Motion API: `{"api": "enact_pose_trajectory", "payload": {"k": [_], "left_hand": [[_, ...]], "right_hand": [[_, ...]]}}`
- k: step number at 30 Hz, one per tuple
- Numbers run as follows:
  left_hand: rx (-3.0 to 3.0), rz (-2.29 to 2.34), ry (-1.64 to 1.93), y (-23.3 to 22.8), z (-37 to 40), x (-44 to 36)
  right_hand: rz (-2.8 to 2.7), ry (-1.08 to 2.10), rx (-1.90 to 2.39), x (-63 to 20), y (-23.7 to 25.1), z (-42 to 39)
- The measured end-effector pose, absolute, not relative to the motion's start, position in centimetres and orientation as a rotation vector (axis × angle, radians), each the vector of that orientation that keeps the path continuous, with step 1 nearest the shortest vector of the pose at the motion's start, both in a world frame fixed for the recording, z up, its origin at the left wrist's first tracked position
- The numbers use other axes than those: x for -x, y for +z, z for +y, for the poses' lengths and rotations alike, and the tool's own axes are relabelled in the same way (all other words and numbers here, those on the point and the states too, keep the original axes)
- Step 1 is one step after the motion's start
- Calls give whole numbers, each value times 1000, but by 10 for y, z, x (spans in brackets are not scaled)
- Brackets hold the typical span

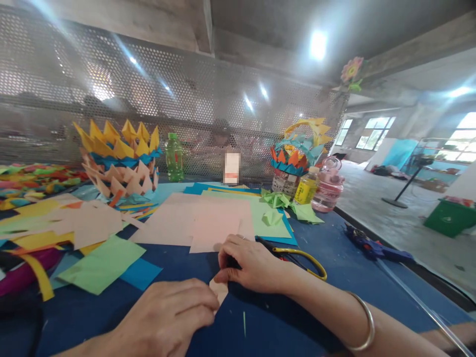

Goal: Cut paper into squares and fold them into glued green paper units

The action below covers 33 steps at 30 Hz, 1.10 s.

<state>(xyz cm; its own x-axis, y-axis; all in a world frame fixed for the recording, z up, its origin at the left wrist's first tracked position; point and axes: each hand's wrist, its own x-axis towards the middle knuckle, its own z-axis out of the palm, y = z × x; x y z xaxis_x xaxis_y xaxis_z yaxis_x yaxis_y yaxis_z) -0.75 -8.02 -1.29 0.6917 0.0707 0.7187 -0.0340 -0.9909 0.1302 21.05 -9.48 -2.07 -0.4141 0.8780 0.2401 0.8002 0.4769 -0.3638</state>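
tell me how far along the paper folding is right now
Done, by the look of it: two paper baskets, one with yellow points and one with a handle, stand at the back. In hand: the left hand and right hand press a small pink folded piece on the blue table. Left: pink sheets and green sheets lie flat and unfolded.

Folded paper [219, 290] mostly under both hands.

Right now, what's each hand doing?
Left hand: closed on the small pink paper piece.
Right hand: fingers curled, pinching the same paper piece.
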Motion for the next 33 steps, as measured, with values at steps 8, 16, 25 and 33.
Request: {"api": "enact_pose_trajectory", "payload": {"k": [8, 16, 25, 33], "left_hand": [[-2221, 577, 825, -14, -44, 5], [-1413, 492, 247, -10, -48, 1], [-1274, 421, 237, -9, -42, 4], [-1434, 662, 554, -1, -43, 0]], "right_hand": [[-2142, 444, 1250, -206, -18, -103], [-2072, 279, 1130, -201, -16, -114], [-2014, 322, 1087, -196, -18, -118], [-1816, 318, 1389, -194, -20, -117]]}}
